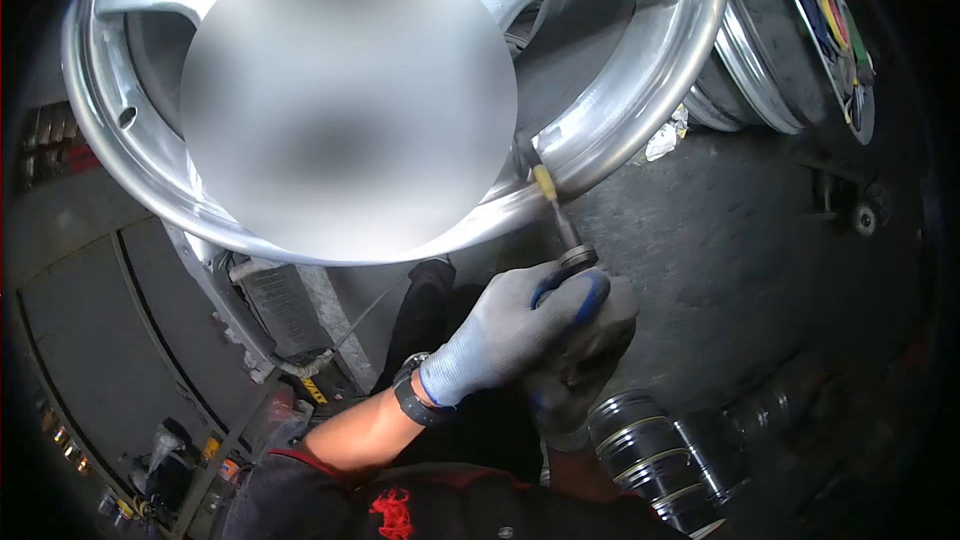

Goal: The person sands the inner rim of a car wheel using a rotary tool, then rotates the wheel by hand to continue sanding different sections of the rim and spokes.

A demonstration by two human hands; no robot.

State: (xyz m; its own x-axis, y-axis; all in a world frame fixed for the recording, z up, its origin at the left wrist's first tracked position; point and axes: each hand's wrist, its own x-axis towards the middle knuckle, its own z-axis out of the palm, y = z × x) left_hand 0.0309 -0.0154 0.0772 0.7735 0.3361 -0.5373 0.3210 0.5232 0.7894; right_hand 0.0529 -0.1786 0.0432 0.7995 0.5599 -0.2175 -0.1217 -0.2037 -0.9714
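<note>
A silver alloy wheel [620, 110] fills the upper part of the view, with a blurred patch over its centre. Both my hands wear grey gloves and grip a slim rotary tool [566, 240] below the wheel. My left hand [505, 330] wraps the tool body from the left, and a dark watch sits on that wrist. My right hand [585, 360] clasps it from underneath, partly hidden by the left. The tool's yellowish tip [544, 180] touches the inner lip of the wheel's rim at lower right.
A second wheel [760, 60] with a coloured disc leans at the upper right. Dark floor [740, 240] spreads to the right. Ribbed black hose [650, 450] lies at lower right. A grey machine stand [270, 310] and cabinet [80, 340] sit at left.
</note>
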